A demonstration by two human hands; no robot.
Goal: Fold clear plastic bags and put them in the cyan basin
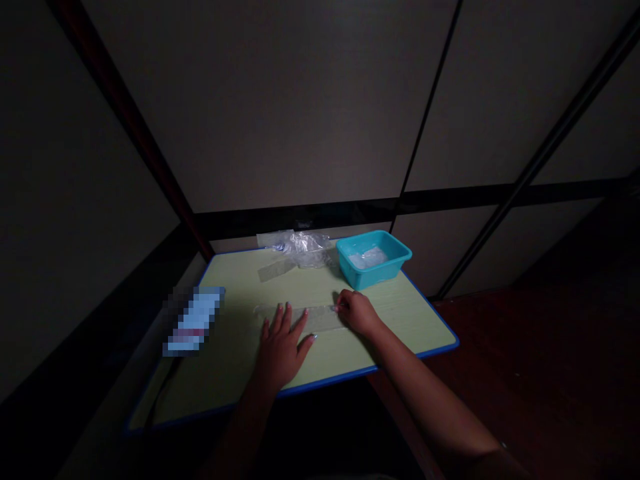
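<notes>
A clear plastic strip or flat bag (324,319) lies across the pale table (230,373) in front of me. My left hand (284,347) rests on its left part with the fingers spread. At its right end my right hand (356,312) is closed, the thumb and index finger pinching the plastic's edge. Beyond my hands, a heap of crumpled clear plastic bags (305,248) lies near the table's back edge. To its right stands a turquoise basin (377,272) with some clear plastic inside.
A blurred, light blue flat object (196,321) is at the table's left edge, with a dark cord hanging below it. Behind the table rises a panelled wall (300,107). Dark reddish floor (500,347) shows at the right.
</notes>
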